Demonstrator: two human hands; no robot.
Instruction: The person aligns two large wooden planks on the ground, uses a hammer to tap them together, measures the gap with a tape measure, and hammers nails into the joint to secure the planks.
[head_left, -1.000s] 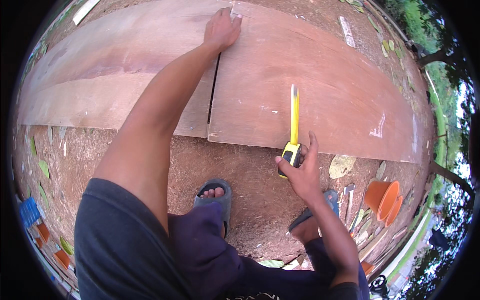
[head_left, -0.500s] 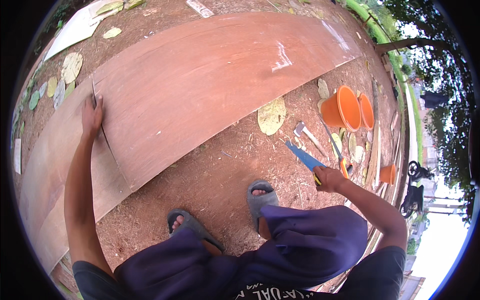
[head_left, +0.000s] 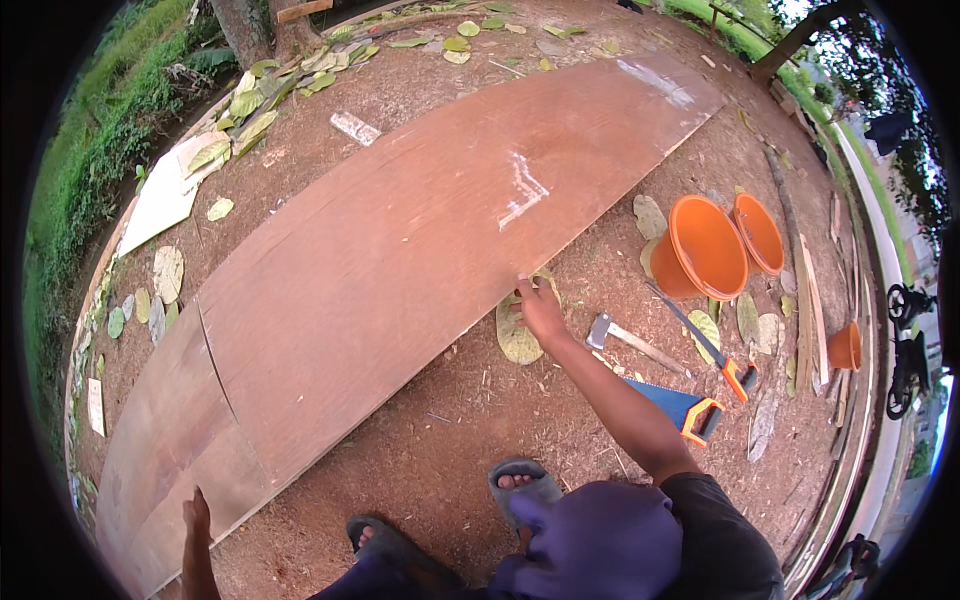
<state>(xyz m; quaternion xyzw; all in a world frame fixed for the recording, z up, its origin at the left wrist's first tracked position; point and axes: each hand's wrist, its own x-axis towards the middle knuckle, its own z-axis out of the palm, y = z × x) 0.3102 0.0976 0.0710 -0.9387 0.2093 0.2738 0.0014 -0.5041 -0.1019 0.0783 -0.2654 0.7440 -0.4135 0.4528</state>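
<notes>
Plywood sheet (head_left: 420,240), large and reddish-brown, lies flat on bare dirt and runs diagonally from lower left to upper right; a cut line or crack shows near its lower-left end, and white chalky marks sit toward the upper right. Right hand (head_left: 541,312) rests at the sheet's near long edge, about midway along; fingers are bent over the edge and close together, seemingly gripping it, though the fingertips are partly hidden. Left hand (head_left: 196,518) lies on the sheet's lower-left end, fingers extended and together, flat on the wood, holding nothing.

Judgement: the step in hand looks like positioning or steadying the sheet from both ends of the near edge. A further shift would call for an even pull from both hands, since the sheet is long and likely flexes.

Ground is packed reddish soil (head_left: 450,440) scattered with dry leaves; grass borders the left side. Two orange buckets (head_left: 705,245) lie tipped, just right of the sheet. Near them on the dirt: a blue-bladed handsaw (head_left: 680,408) with orange handle, a second saw (head_left: 712,350), a hatchet or hammer (head_left: 620,338). Sandalled feet (head_left: 520,482) stand close to the near edge.
</notes>
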